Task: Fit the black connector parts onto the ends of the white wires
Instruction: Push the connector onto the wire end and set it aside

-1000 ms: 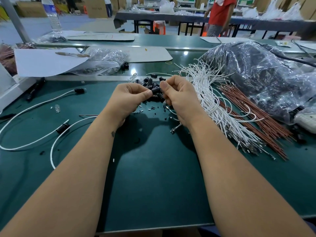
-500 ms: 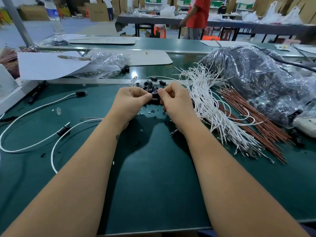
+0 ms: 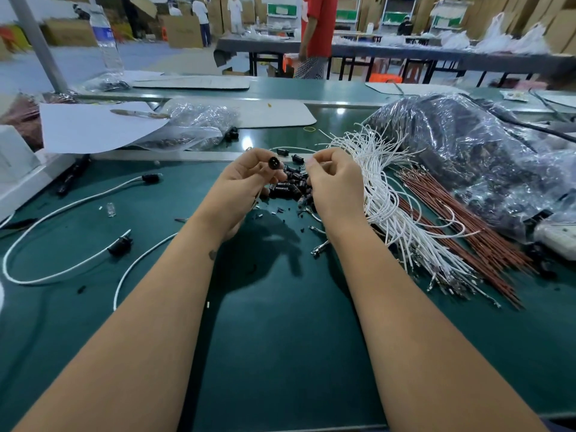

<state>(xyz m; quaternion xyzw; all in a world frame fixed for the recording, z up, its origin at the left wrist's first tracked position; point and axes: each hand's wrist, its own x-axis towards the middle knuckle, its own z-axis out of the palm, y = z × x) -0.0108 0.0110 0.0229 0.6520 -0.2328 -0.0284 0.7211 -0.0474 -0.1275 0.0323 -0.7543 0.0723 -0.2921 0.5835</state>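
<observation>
At the middle of the green desk (image 3: 280,353), just beyond a small heap of loose black connector parts (image 3: 288,188), both hands work raised above the surface. The left hand (image 3: 246,182) pinches one round black connector (image 3: 273,162) between thumb and fingers, its grip clamped on the part, with the holed end face turned toward the camera. The right hand (image 3: 333,179) is curled, its grip apparently pinching the end of a thin white wire near the fingertips, though the wire there is too fine to make out surely; the two hands are close but not touching.

Judging by the layout, the job is at an early stage. To the left lie two long white cables (image 3: 62,213), each already carrying a black connector, one at its far end (image 3: 151,178) and one nearer (image 3: 120,246). To the right, a thick bundle of white wires (image 3: 389,194) waits, its near ends tipped with small metal terminals, beside a sheaf of reddish-brown wires (image 3: 461,232). Most of the stock therefore looks unfitted.

The connectors are short matte cylinders of hard plastic. The wires are slim, flexible and springy, fanning out in loose curves. Crinkled clear plastic bags (image 3: 467,157) holding dark parts sit at the far right, and another (image 3: 193,126) at the far left, beside a white sheet of paper (image 3: 90,126).
</observation>
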